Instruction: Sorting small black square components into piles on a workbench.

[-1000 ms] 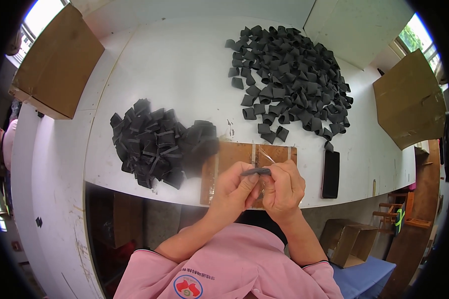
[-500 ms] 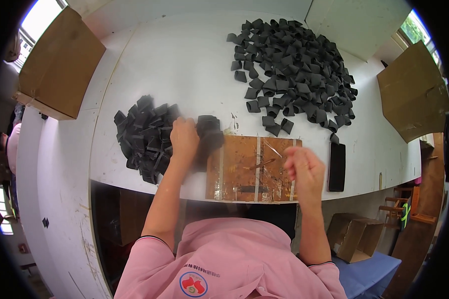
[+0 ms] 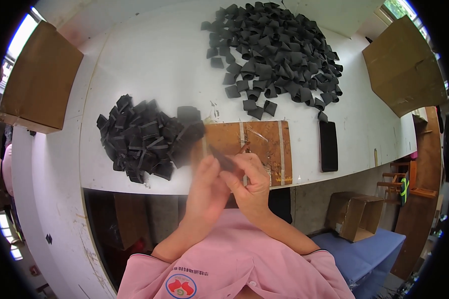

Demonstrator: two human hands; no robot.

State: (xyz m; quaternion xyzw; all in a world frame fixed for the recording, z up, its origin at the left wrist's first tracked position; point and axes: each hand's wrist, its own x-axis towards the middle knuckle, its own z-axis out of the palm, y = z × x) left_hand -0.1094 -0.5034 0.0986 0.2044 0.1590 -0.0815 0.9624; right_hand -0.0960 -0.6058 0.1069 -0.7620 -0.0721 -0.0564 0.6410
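Observation:
My left hand (image 3: 204, 182) and my right hand (image 3: 248, 177) meet at the table's near edge, over a brown wooden board (image 3: 264, 144). Between their fingers they pinch a small flat black piece (image 3: 223, 160). The left hand is blurred. To the left lies a pile of finished black folded pieces (image 3: 144, 137). A larger heap of loose black pieces (image 3: 277, 55) spreads across the far side of the white table (image 3: 149, 60).
A black phone (image 3: 328, 145) lies right of the board. Cardboard boxes stand at the far left (image 3: 40, 79) and far right (image 3: 401, 70). An open cardboard box (image 3: 356, 217) sits on the floor by a blue surface (image 3: 369, 254).
My left hand came back from the left pile and joined the right hand at the board. Both now hold a black piece between them.

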